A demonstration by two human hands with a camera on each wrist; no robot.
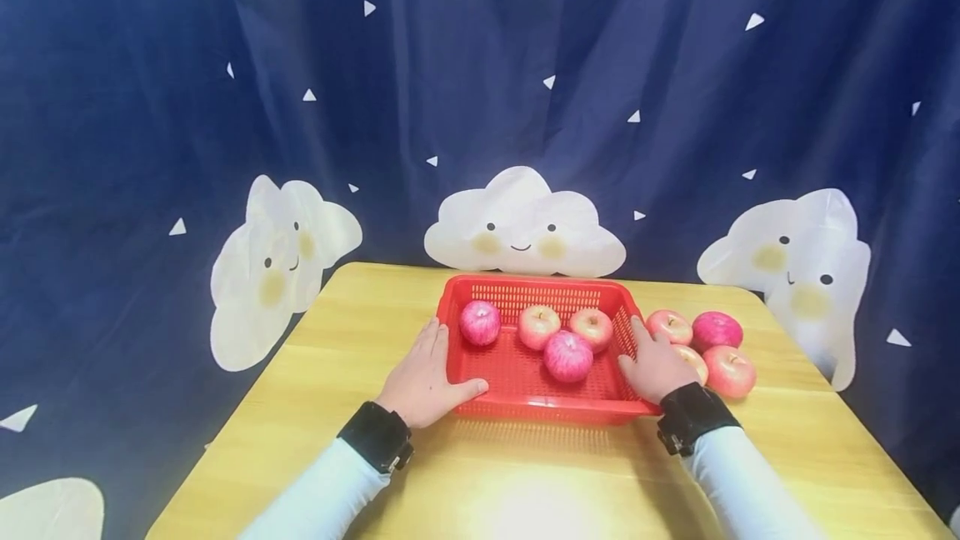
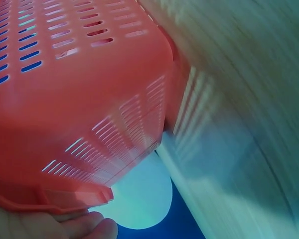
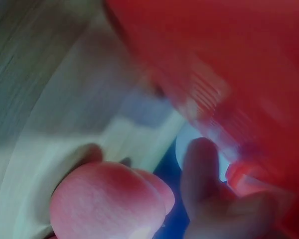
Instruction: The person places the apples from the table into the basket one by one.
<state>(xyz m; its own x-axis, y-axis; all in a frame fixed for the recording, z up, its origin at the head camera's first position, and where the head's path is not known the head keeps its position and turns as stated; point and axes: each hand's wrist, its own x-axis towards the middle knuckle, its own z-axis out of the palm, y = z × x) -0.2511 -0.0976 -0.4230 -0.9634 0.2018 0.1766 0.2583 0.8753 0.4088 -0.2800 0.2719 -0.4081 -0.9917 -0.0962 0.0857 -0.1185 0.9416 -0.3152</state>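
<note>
From where I stand, the risk sits at 3 o'clock: the right hand (image 1: 656, 365) is so near the loose apples (image 1: 730, 371) that an outward swing of the wrist could knock one rolling towards the counter's (image 1: 375, 315) right edge. The red basket (image 1: 555, 403) lies in the middle of the counter, and both hands, well apart, clasp its rim, the left hand (image 1: 426, 377) at about 8 o'clock, the right between 3 and 4. Each thumb is inside, with fingers outside. If one side rose ahead of the other, I'd expect the apples within (image 1: 567, 357) to roll to the lower end and bump, since a good stretch of basket floor is bare around 7 o'clock. A slipping thumb could tip it too. Whether the base is quite down on the counter, I cannot tell.

Now the count: one basket, two hands, two black wristbands (image 1: 375, 437). Four apples are inside, at 10, 12 and 2 o'clock and one just off centre towards 4; four more show outside, bunched beyond the right hand, which partly hides one. Three smiling clouds (image 1: 525, 223) face me from the curtain (image 1: 480, 65).
</note>
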